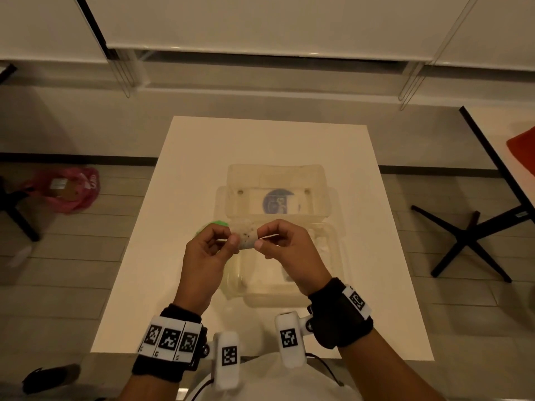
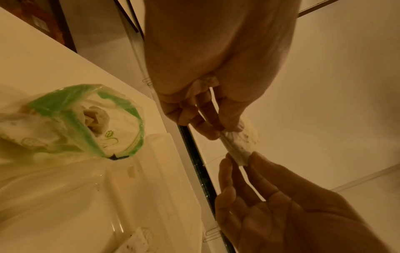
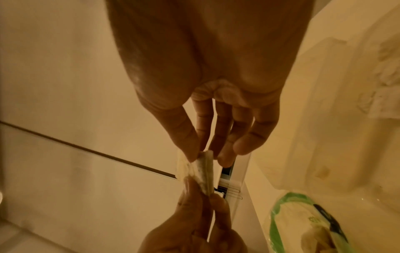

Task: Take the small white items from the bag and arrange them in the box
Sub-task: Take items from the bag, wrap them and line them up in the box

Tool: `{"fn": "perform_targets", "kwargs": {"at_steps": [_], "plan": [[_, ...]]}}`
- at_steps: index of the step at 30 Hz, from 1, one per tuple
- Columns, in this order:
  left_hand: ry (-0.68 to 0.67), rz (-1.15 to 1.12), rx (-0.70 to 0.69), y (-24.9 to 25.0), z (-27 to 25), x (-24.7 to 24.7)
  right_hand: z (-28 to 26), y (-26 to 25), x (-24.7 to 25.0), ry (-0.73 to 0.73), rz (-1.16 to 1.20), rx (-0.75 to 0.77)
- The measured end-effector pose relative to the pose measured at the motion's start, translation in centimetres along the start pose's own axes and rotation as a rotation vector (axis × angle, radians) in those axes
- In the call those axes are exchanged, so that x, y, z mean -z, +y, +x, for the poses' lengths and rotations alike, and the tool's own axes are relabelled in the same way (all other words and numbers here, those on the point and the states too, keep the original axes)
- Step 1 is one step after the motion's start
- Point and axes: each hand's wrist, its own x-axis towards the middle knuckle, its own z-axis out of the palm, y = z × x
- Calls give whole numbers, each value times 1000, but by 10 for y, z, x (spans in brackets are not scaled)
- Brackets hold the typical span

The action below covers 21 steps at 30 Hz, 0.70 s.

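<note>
A small white item (image 1: 247, 238) with dark specks is held in the air between both hands, above the clear plastic box (image 1: 333, 256). My left hand (image 1: 228, 241) pinches its left end and my right hand (image 1: 262, 241) pinches its right end. In the left wrist view the small white item (image 2: 237, 147) looks like a flat sachet stretched between the fingertips. The right wrist view shows the sachet (image 3: 202, 171) edge-on. The clear bag with a green rim (image 2: 86, 119) lies open to the left of the box, with more pale items inside. Another white item (image 1: 322, 246) lies in the box's right side.
The box's lid (image 1: 278, 195) is hinged open toward the far side, with a blue round label. Everything stands on a white table (image 1: 202, 169). A pink bag (image 1: 66, 189) lies on the floor at left, and a black table base (image 1: 469, 241) stands at right.
</note>
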Motion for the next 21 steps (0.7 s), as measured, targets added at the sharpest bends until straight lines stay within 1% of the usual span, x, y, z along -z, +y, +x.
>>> {"fn": "perform_targets", "kwargs": {"at_steps": [3, 8, 15, 21], "plan": [[18, -8, -12, 1, 0, -2, 0, -1, -1, 2, 59, -9], [78, -13, -17, 1, 1, -5, -1, 0, -2, 29, 83, -14], [68, 11, -46, 2, 0, -8, 1, -2, -2, 57, 144, -3], [62, 24, -50, 1, 0, -9, 2, -1, -1, 51, 137, -15]]}}
